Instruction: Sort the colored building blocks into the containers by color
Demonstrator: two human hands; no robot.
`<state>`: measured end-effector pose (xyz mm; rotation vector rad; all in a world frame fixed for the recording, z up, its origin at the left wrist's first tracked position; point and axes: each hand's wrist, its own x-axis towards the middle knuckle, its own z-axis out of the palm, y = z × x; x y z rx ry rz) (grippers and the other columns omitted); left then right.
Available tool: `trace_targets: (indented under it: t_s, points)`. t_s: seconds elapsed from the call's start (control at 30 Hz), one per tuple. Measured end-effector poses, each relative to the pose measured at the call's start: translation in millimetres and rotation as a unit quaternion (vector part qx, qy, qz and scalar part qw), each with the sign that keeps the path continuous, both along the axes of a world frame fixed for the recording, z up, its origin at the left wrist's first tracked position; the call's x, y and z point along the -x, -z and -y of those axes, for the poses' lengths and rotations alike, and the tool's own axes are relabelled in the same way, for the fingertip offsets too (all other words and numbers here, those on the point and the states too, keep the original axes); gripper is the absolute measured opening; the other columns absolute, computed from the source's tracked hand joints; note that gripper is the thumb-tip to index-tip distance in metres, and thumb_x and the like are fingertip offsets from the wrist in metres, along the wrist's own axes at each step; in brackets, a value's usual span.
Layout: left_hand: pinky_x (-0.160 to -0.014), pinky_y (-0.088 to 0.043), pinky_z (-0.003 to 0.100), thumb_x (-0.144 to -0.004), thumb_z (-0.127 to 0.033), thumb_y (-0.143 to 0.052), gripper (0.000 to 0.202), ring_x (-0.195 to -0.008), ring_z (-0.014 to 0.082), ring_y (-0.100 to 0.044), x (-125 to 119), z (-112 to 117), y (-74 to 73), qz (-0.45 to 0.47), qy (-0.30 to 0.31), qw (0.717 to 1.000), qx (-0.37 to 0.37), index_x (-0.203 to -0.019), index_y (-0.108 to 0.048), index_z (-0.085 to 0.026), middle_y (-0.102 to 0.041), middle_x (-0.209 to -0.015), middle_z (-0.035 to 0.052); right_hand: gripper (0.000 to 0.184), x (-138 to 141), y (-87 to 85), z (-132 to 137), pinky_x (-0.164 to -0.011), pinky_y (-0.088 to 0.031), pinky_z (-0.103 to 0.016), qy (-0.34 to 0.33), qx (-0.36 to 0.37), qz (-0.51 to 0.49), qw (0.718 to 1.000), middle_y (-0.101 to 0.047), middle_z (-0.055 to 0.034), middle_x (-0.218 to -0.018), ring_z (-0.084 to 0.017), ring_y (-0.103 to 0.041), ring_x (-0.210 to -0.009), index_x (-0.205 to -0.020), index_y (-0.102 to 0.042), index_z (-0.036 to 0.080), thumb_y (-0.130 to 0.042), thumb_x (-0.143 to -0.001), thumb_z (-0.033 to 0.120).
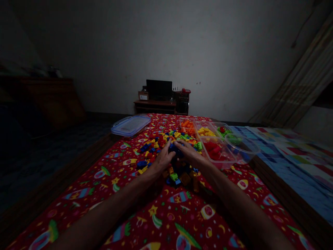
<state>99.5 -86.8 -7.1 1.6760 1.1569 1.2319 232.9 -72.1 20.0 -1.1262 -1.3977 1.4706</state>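
A loose pile of toy building blocks [156, 144] in blue, yellow, red, green and orange lies on a red patterned cloth [125, 198]. My left hand [164, 158] reaches into the pile from the left, its thumb and forefinger around dark blue building blocks [176, 150]. From the right, my right hand [188, 152] curves over the same blue blocks, fingertips close to those of the left. Its thumb and the undersides of both hands are hidden. Nearer to me, several yellow, green and blue blocks lie below the hands.
Right of the pile stand clear tubs of sorted blocks: orange [187, 127], yellow [206, 132], green [225, 133] and red [214, 150]. A round clear tub [247, 146] holds blue ones. A blue-rimmed lid [131, 125] lies at the far left. Beyond stands a desk with a monitor [159, 89].
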Motion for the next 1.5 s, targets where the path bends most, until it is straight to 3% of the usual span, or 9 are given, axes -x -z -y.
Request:
trace_targets:
  t_s: [0.3, 0.5, 0.67, 0.77, 0.87, 1.0, 1.2, 1.4, 1.5]
  points:
    - [-0.115, -0.018, 0.05, -0.077, -0.022, -0.045, 0.085, -0.142, 0.0265, -0.016, -9.7, 3.6, 3.1, -0.1, 0.012, 0.994, -0.039, -0.149, 0.0, -0.016, -0.024, -0.153, 0.0115, 0.028, 0.7, 5.4, -1.2, -0.051, -0.046, -0.019, 0.014, 0.005, -0.082, 0.997, -0.065, 0.0006, -0.072, -0.01, -0.058, -0.06, -0.081, -0.065, 0.017, -0.075, -0.057, 0.029]
    - [-0.115, -0.019, 0.045, -0.081, -0.024, -0.043, 0.078, -0.142, 0.0253, -0.018, -1.2, 4.9, -5.2, -0.187, 0.027, 0.975, -0.121, -0.149, -0.006, -0.015, -0.025, -0.153, 0.0111, 0.025, -11.7, -7.9, -9.1, -0.054, -0.047, -0.022, 0.073, -0.121, -0.006, 0.99, -0.065, 0.0006, -0.069, -0.012, -0.058, -0.059, -0.081, -0.067, 0.016, -0.069, -0.06, 0.029]
    - [-0.115, -0.023, 0.042, -0.084, -0.025, -0.041, 0.068, -0.14, 0.0231, -0.025, 9.4, 1.4, -10.4, -0.233, -0.003, 0.953, -0.195, -0.147, -0.018, -0.016, -0.028, -0.152, 0.0097, 0.02, -82.0, -40.3, -34.1, -0.071, -0.047, -0.028, 0.242, -0.403, 0.263, 0.843, -0.07, -0.0045, -0.082, -0.016, -0.062, -0.075, -0.083, -0.071, 0.017, -0.056, -0.07, 0.023]
    - [-0.114, -0.025, 0.042, -0.085, -0.027, -0.038, 0.06, -0.138, 0.0236, -0.03, 13.6, -1.2, -13.4, -0.253, -0.017, 0.948, -0.194, -0.143, -0.031, -0.012, -0.034, -0.149, 0.0129, 0.024, -142.4, -51.1, -43.3, -0.075, -0.046, -0.032, 0.358, -0.389, 0.401, 0.748, -0.071, -0.0085, -0.086, -0.021, -0.064, -0.08, -0.088, -0.071, 0.018, -0.053, -0.073, 0.022]
    - [-0.113, -0.026, 0.046, -0.086, -0.029, -0.036, 0.056, -0.136, 0.0257, -0.032, 15.7, -1.7, -14.9, -0.272, -0.018, 0.946, -0.178, -0.138, -0.039, -0.009, -0.036, -0.147, 0.0166, 0.028, -189.9, -45.7, -46.2, -0.078, -0.045, -0.034, 0.404, -0.301, 0.494, 0.709, -0.07, -0.0125, -0.093, -0.024, -0.063, -0.087, -0.094, -0.071, 0.017, -0.052, -0.073, 0.022]
    - [-0.11, -0.029, 0.049, -0.087, -0.032, -0.037, 0.05, -0.136, 0.0259, -0.033, 23.6, -3.8, -22.1, -0.297, -0.013, 0.936, -0.188, -0.134, -0.046, -0.018, -0.038, -0.147, 0.0109, 0.032, -214.0, -31.9, -48.5, -0.081, -0.044, -0.036, 0.36, -0.21, 0.548, 0.725, -0.067, -0.0158, -0.102, -0.027, -0.059, -0.096, -0.096, -0.071, 0.015, -0.056, -0.075, 0.033]
    - [-0.112, -0.025, 0.05, -0.091, -0.044, -0.033, 0.053, -0.138, 0.028, -0.028, 60.4, -1.9, -37.0, -0.346, -0.018, 0.914, -0.212, -0.135, -0.044, -0.016, -0.03, -0.151, 0.0126, 0.032, -172.0, -48.0, -48.3, -0.083, -0.043, -0.033, 0.336, -0.314, 0.482, 0.746, -0.069, -0.014, -0.099, -0.023, -0.062, -0.092, -0.1, -0.069, 0.013, -0.048, -0.084, 0.029]
    - [-0.113, -0.017, 0.052, -0.092, -0.041, -0.042, 0.05, -0.142, 0.029, -0.018, 94.6, 72.8, -8.0, -0.475, 0.143, 0.836, -0.235, -0.141, -0.035, -0.036, -0.029, -0.152, 0.0004, 0.022, -85.1, -49.2, -27.3, -0.067, -0.043, -0.026, 0.061, -0.364, 0.378, 0.849, -0.07, -0.0074, -0.083, -0.016, -0.062, -0.072, -0.093, -0.07, 0.017, -0.052, -0.082, 0.019]
    - [-0.115, -0.012, 0.051, -0.089, -0.041, -0.049, 0.052, -0.141, 0.0278, -0.019, 100.3, 104.8, 10.8, -0.509, 0.221, 0.793, -0.25, -0.139, -0.035, -0.042, -0.033, -0.15, -0.003, 0.026, -53.7, -36.8, -14.9, -0.066, -0.042, -0.024, -0.083, -0.358, 0.388, 0.845, -0.069, -0.0055, -0.083, -0.015, -0.061, -0.073, -0.097, -0.07, 0.019, -0.056, -0.076, 0.01]
